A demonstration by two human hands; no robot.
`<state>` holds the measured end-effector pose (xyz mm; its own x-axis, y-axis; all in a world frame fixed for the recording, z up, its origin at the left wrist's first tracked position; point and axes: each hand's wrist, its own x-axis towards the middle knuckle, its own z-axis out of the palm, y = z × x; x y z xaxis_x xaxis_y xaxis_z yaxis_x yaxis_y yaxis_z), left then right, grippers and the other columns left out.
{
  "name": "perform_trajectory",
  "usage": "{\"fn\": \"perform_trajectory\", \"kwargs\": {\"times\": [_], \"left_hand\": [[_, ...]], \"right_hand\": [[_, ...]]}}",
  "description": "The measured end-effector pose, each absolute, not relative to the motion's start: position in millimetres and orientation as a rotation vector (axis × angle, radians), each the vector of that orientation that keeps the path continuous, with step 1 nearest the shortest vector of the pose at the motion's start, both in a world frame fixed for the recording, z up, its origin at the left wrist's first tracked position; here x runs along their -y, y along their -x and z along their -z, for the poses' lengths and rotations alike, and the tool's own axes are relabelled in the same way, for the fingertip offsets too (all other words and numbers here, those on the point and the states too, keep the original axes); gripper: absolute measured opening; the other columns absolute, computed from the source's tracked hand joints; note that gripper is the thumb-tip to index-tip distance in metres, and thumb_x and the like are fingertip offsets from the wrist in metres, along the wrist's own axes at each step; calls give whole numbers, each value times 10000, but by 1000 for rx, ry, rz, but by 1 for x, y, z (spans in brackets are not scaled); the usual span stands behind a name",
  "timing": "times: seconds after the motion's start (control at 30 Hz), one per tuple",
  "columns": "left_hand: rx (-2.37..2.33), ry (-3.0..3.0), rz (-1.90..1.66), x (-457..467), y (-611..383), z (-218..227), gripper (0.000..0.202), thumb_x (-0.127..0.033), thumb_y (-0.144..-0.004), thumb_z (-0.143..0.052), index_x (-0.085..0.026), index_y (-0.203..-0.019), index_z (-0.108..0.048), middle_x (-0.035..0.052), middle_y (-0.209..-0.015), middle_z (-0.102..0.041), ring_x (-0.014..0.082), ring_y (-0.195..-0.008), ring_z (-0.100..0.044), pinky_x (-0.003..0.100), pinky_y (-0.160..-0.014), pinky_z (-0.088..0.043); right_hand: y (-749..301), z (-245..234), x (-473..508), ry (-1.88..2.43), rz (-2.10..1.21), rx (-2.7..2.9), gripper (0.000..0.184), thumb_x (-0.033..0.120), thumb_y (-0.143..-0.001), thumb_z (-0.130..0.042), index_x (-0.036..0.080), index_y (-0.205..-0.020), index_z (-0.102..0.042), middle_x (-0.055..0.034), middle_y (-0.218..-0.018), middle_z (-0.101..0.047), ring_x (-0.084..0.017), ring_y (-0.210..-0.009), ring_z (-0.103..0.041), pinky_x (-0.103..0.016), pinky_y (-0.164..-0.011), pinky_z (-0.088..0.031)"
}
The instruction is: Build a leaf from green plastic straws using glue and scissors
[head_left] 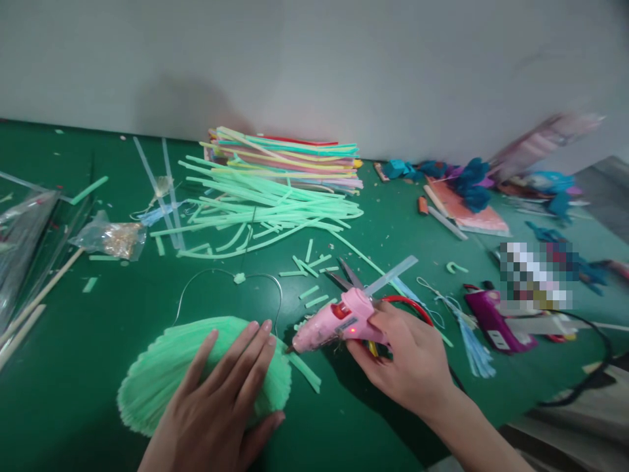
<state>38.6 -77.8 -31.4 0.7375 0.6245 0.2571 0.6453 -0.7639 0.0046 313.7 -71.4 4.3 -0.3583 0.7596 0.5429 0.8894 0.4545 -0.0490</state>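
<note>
My left hand (221, 387) lies flat with fingers spread on a mint-green, fan-like piece (147, 373) made of pipe cleaners laid side by side. A thin wire loop (179, 298) with a small green knot rises from its far edge. In my right hand (407, 354) is a pink hot glue gun (334, 321) with a lit red light and a clear glue stick (393, 275) in its back. Its nozzle is at the right edge of the green piece, beside a short green strip (305, 372). Whether the nozzle touches it, I cannot tell. Scissors (350, 274) lie behind the gun, partly hidden.
A heap of green pipe cleaners (275, 203) lies before a multicoloured bundle (295, 154) near the wall. Cut green pieces (307, 265) are scattered mid-table. Left is a small plastic bag (115, 237); right are blue tassels (474, 347), a purple object (494, 321) and a black cable (597, 367).
</note>
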Motion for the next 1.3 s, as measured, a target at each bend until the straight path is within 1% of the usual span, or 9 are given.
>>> {"fn": "perform_trajectory", "kwargs": {"times": [0.13,0.3,0.5,0.7,0.9,1.13,1.23,1.3], "left_hand": [[1061,2843,382,77,-40,31,651,-515,-907,-523,-133,-1433,-480,81,-1526,-462,256,-1410,-398,475,-1224,-57],[1081,2852,407,78,-41,31,640,-524,-910,-515,-150,-1429,-486,65,-1520,-473,238,-1407,-405,454,-1227,-54],[1072,2871,363,79,-38,31,649,-519,-920,-503,-149,-1451,-456,72,-1543,-439,251,-1422,-385,467,-1227,-28],[1082,2867,356,77,-40,32,657,-524,-925,-496,-150,-1462,-440,72,-1556,-417,248,-1436,-360,478,-1226,-37],[1087,2871,322,80,-40,32,668,-530,-928,-483,-147,-1473,-424,70,-1571,-388,250,-1452,-330,488,-1224,-31],[1099,2860,333,81,-39,34,665,-507,-923,-499,-139,-1472,-425,101,-1576,-384,257,-1455,-327,487,-1221,-65],[1122,2859,342,82,-38,35,675,-531,-914,-510,-155,-1469,-434,109,-1565,-407,273,-1453,-331,490,-1218,-91],[1140,2861,357,82,-38,36,680,-540,-905,-526,-167,-1467,-441,95,-1542,-450,282,-1454,-328,488,-1218,-101]], "right_hand": [[-311,-9,70,1346,350,2234,135,171,-849,-609,211,-870,-483,-19,-720,-626,-174,-614,-586,-275,-527,-460],[-309,-11,72,1340,336,2251,129,151,-855,-593,213,-867,-480,-23,-714,-639,-177,-620,-605,-280,-526,-465],[-310,-11,71,1353,361,2268,127,165,-851,-597,218,-883,-486,-26,-752,-667,-179,-647,-623,-286,-547,-488],[-308,-11,69,1353,355,2267,117,176,-864,-581,226,-860,-476,-11,-695,-630,-174,-603,-602,-280,-522,-466],[-307,-9,66,1366,394,2274,108,198,-864,-587,209,-917,-494,-17,-690,-615,-183,-587,-588,-290,-509,-455],[-305,-7,63,1370,396,2245,93,193,-868,-583,218,-906,-502,1,-677,-608,-169,-575,-574,-282,-504,-441],[-305,-7,63,1364,400,2238,105,192,-862,-594,217,-893,-497,0,-674,-604,-174,-580,-578,-287,-510,-444],[-305,-7,64,1367,405,2245,108,192,-860,-596,216,-898,-498,-3,-679,-605,-176,-582,-577,-288,-512,-444]]}}
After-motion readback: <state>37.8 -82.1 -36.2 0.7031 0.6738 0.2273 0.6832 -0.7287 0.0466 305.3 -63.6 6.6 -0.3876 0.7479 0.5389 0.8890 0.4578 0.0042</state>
